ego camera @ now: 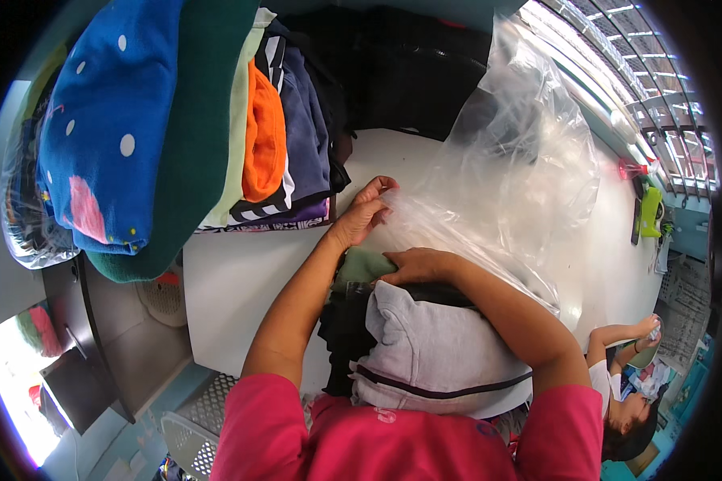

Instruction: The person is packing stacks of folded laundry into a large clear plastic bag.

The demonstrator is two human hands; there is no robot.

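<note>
My left hand pinches the edge of a large clear plastic bag between thumb and fingers. The bag spreads up and to the right over the white table. Just below that hand, my right hand touches a folded green garment, its fingertips partly hidden. Whether it grips the cloth is unclear. Nearest my body, a folded light grey garment with a black stripe lies beside black folded clothes. My right forearm passes over this pile, along the bag's lower edge.
Left, a tall stack holds a blue patterned garment, dark green cloth and an orange garment. Black bundles lie behind. A lime-green tool-like object sits at the table's right edge. Another person is at lower right, near a perforated chair opposite.
</note>
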